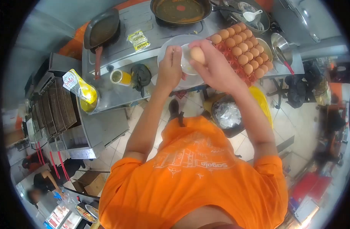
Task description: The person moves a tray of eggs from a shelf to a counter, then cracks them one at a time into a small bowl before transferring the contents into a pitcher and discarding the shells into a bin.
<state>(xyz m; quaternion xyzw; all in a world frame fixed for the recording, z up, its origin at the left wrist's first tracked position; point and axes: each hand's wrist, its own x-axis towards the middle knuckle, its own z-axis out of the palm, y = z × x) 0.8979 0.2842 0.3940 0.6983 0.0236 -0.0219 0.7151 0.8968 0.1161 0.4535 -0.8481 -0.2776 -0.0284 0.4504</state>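
Right hand (212, 68) grips an egg (197, 55) beside a white bowl (186, 63), presumably just firmly enough to steady it, while the left hand (170, 67) curls close by, its hold impossible to tell, and the egg tray (230, 61) sits alongside, likely for easy reach.

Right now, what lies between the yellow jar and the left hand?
In the head view, a dark crumpled bundle lies between the yellow jar and left hand; pale dishware edges in beside the hand.
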